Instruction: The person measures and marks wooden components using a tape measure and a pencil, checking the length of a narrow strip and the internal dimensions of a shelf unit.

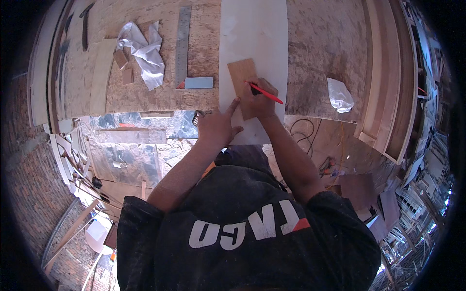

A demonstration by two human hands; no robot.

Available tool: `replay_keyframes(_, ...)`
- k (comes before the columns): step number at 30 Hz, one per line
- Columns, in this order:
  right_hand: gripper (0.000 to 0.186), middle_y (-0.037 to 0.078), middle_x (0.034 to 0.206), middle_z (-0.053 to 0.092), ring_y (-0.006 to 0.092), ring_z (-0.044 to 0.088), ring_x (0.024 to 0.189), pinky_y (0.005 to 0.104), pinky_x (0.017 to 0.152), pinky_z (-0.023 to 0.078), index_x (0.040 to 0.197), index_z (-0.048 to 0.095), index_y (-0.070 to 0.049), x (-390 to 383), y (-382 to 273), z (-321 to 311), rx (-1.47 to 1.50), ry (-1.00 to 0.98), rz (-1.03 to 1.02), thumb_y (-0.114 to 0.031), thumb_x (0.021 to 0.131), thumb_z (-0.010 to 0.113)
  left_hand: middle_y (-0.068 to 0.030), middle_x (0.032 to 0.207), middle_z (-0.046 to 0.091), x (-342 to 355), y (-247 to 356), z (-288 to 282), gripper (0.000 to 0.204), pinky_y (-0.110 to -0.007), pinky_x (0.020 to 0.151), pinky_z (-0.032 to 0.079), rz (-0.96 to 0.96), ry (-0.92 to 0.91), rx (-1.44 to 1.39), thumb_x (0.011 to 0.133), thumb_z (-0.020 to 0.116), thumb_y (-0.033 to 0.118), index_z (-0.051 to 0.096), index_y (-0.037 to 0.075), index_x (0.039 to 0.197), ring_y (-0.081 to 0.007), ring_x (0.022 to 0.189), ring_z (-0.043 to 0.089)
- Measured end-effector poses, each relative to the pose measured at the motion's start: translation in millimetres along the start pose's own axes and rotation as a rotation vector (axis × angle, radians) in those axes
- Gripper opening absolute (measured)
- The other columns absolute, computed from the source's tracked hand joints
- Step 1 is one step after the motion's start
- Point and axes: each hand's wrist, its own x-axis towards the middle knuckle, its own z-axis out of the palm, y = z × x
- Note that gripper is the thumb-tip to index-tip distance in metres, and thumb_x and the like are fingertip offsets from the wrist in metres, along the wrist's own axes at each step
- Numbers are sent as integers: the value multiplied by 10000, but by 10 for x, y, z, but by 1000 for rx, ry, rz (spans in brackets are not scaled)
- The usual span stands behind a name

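Note:
A long pale board (pixel 253 29) runs away from me across the workbench, its near end jutting past the bench edge. On it lies a small brown wooden piece (pixel 241 69), set at a slant. My right hand (pixel 262 101) is closed around a red pen (pixel 268 93) and rests over this piece, hiding part of it. My left hand (pixel 218 125) lies at the board's left edge, index finger and thumb spread and touching the board. Beside its outer fingers is a small black-and-white object (pixel 195 119) that I cannot make out.
Left of the board lies a try square (pixel 183 46) with a blue-grey stock. Farther left are a crumpled white cloth (pixel 145 53), small wood blocks (pixel 120 59) and a hammer (pixel 85 26). Rightward sit a clear plastic bag (pixel 340 95) and long timber pieces (pixel 388 72). Cables (pixel 305 136) trail below.

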Motion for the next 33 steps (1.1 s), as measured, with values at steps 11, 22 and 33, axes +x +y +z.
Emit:
replay_keyframes(11, 73, 126, 838, 745, 279, 748, 736, 381, 661, 586, 910, 723, -46, 30, -31, -21, -25, 0, 28, -56, 873, 785, -196, 1159, 746, 44, -6, 35, 1016, -549, 956, 569, 9, 30, 46, 911, 714, 710, 144, 472, 1718, -362, 1066, 768)
replay_keyframes(22, 107, 145, 808, 704, 364, 711, 714, 445, 632, 570, 886, 691, -46, 17, 21, 1, -35, 32, -8, -116, 847, 763, -197, 1154, 733, 44, 13, 44, 1052, -534, 934, 580, 15, 19, 87, 922, 708, 708, 74, 465, 1726, -365, 1043, 769)
replay_keyframes(33, 105, 129, 812, 706, 337, 719, 728, 442, 638, 572, 866, 684, -63, -48, 74, 31, -21, 13, 101, -102, 828, 774, -201, 1178, 729, 7, 108, -6, 1056, -528, 948, 575, -41, -42, 83, 923, 715, 703, 78, 456, 1728, -362, 1066, 763)
